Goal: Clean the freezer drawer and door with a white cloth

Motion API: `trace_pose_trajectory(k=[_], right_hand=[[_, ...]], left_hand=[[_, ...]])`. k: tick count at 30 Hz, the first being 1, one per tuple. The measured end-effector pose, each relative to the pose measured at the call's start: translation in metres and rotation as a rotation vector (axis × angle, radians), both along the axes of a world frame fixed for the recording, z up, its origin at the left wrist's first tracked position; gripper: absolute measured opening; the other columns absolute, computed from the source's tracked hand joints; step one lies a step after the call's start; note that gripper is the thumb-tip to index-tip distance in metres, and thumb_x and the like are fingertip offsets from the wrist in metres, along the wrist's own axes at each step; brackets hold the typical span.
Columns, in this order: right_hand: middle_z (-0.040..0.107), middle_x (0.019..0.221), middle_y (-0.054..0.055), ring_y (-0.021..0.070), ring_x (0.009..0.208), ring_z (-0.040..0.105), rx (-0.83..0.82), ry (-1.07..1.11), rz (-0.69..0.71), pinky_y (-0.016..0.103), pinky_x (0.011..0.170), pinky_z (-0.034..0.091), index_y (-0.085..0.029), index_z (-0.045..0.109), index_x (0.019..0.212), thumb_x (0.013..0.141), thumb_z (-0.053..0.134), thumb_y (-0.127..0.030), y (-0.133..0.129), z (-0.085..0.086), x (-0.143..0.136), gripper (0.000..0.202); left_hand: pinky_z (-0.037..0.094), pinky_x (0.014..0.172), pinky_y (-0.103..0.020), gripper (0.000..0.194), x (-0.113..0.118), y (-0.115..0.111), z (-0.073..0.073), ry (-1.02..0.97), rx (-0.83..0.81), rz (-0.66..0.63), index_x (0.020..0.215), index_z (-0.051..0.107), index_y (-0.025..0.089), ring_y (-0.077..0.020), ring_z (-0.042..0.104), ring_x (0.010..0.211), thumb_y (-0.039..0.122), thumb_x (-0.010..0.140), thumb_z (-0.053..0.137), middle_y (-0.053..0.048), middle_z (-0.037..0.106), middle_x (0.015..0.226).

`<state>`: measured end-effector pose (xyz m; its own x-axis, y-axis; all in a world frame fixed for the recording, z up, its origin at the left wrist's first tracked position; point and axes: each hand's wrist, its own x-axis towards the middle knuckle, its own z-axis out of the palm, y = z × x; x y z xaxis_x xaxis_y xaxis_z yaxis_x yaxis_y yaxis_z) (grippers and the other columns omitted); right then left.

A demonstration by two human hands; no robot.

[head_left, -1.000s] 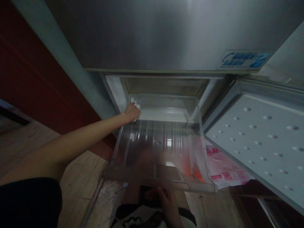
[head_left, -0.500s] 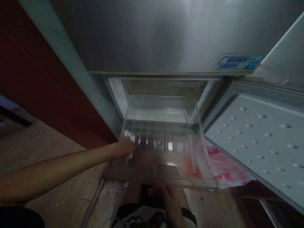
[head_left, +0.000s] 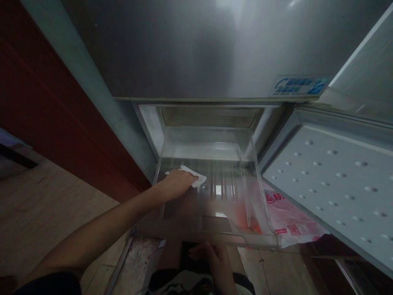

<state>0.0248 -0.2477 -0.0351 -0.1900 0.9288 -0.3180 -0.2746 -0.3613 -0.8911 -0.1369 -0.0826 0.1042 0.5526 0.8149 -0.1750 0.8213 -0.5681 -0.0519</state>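
A white paper tissue lies under the fingers of my left hand, which grips it against the floor of a clear plastic drawer. The drawer is pulled out from the lower compartment of a fridge. Close to my lap, below the drawer's front edge, my right hand rests with its fingers loosely bent and apart, and nothing shows in it.
The fridge door with a bumpy inner panel stands swung out on the right. A pink-and-white plastic bag lies between door and drawer. A dark red door frame runs along the left. Above is the closed silver upper door.
My left hand has moved from the drawer's left side toward the middle of its floor, taking the tissue along. My right hand has stayed by my lap.
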Motion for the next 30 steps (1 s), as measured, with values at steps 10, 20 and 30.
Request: trace_pose_trajectory(k=[10,20,30], right_hand=[[0.071,0.073,0.011,0.0217,0.068,0.068,-0.023,-0.01,0.021,0.029,0.066,0.054,-0.014,0.073,0.071,0.076,0.055,-0.068,0.0,0.007,0.002,0.057],[0.071,0.071,0.011,0.0233,0.068,0.067,-0.006,-0.086,0.015,0.031,0.066,0.053,-0.015,0.074,0.072,0.073,0.054,-0.072,0.001,0.018,0.003,0.06],[0.07,0.072,0.013,0.0202,0.066,0.067,-0.085,-0.074,0.033,0.028,0.066,0.054,-0.011,0.073,0.07,0.074,0.057,-0.068,-0.002,0.029,0.006,0.06]], left_hand=[[0.048,0.071,-0.031,0.052,0.031,-0.019,-0.037,0.057,-0.135,-0.121,0.14,0.038,0.022,-0.0275,0.067,0.094,0.024,0.089,0.049,-0.015,0.068,0.112],[0.039,0.101,-0.031,0.044,-0.003,-0.111,0.029,-0.656,-0.347,0.029,0.137,0.04,0.037,-0.0189,0.051,0.123,0.033,0.093,0.044,0.001,0.054,0.137],[0.044,0.092,-0.029,0.039,0.002,-0.181,-0.058,-1.246,-0.923,0.235,0.098,0.073,0.022,-0.0188,0.066,0.095,0.045,0.091,0.043,-0.007,0.074,0.098]])
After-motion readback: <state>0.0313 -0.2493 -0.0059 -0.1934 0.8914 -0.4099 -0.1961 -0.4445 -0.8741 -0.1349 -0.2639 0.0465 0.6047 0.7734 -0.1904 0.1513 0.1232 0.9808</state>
